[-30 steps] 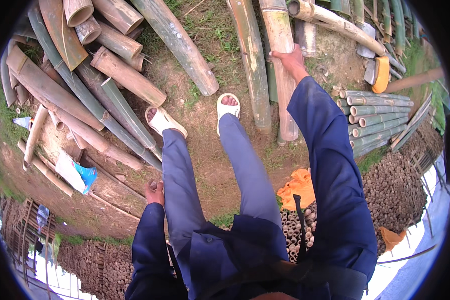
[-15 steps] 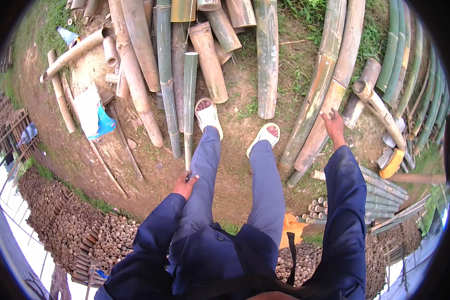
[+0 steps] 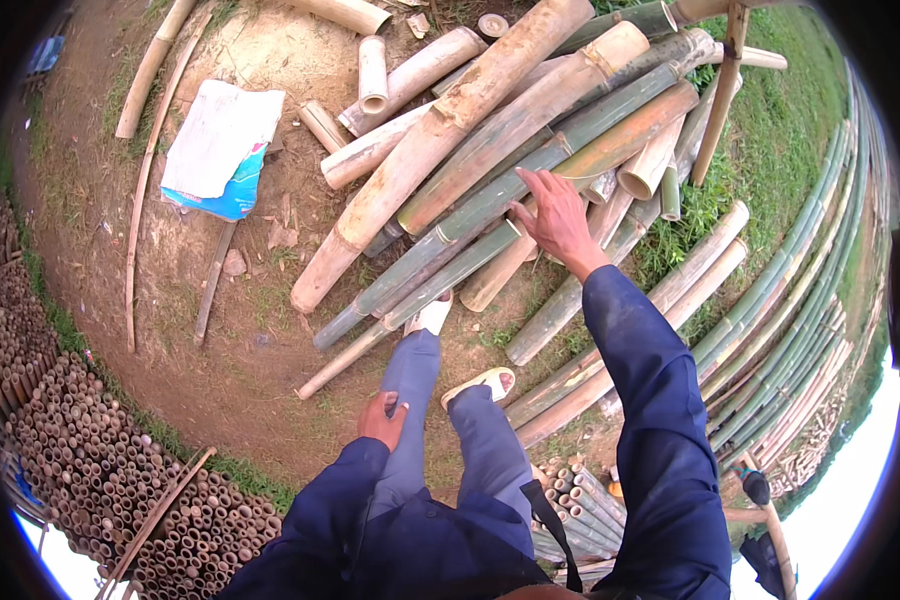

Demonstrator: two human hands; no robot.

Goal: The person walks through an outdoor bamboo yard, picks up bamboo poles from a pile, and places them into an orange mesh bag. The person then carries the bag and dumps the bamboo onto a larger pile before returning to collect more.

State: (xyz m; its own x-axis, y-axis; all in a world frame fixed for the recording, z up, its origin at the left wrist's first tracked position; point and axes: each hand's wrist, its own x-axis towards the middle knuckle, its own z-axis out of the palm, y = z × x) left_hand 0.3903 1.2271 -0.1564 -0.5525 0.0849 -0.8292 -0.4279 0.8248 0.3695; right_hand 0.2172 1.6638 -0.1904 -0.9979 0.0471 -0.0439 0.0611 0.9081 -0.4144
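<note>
My right hand (image 3: 562,222) reaches out over a pile of cut bamboo poles, fingers apart and with nothing in them. Under and beside it lie a green bamboo pole (image 3: 470,214) and a thinner green pole (image 3: 454,272); whether the fingertips touch either, I cannot tell. My left hand (image 3: 382,421) rests by my left thigh, its fingers curled around a small dark object (image 3: 391,403) too hidden to name. A thick tan bamboo pole (image 3: 353,228) lies left of the green ones. Short bamboo pieces, such as a hollow tube (image 3: 372,76), lie behind it.
On the dirt at left lies a white and blue sack (image 3: 222,145), with thin bamboo strips (image 3: 152,170) near it. Stacked bamboo tubes (image 3: 80,460) fill the lower left. Long green poles (image 3: 790,260) lie at right on grass. An upright stick (image 3: 722,95) stands by the pile.
My view has turned, so the bamboo pile now lies slanting ahead of me. My right hand has moved from beside the right-hand poles to over the pile. My left hand stays by my leg.
</note>
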